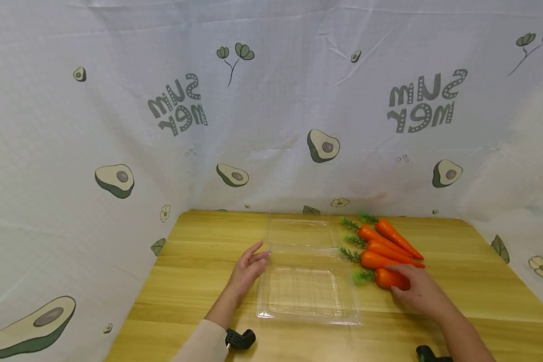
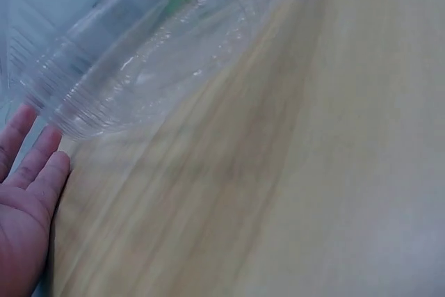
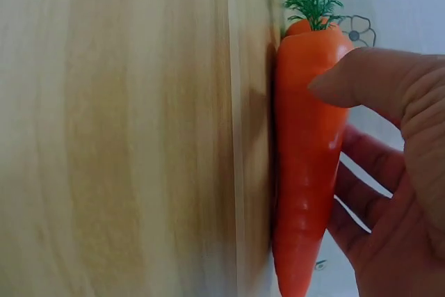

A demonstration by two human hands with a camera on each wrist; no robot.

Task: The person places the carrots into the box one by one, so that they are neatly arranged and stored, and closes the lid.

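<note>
My right hand (image 1: 418,289) reaches over the nearest carrot (image 1: 386,278), an orange one with a feathery green top. In the right wrist view, the thumb lies across the thick end of that carrot (image 3: 306,137) and the other fingers curl along its far side. The carrot lies on the table. At the left edge of a clear plastic clamshell box (image 1: 307,319), my left hand (image 1: 244,274) holds nothing, its fingers extended. The left wrist view has the fingertips (image 2: 49,137) right at the corner of the box (image 2: 139,81).
Several more carrots (image 1: 377,259) lie fanned out behind the gripped one, green tops toward the box. The box's lid (image 1: 298,231) is folded back toward the printed curtain (image 1: 271,125). All rest on a wooden table (image 1: 185,281). Dark wrist devices (image 1: 241,339) show near the front.
</note>
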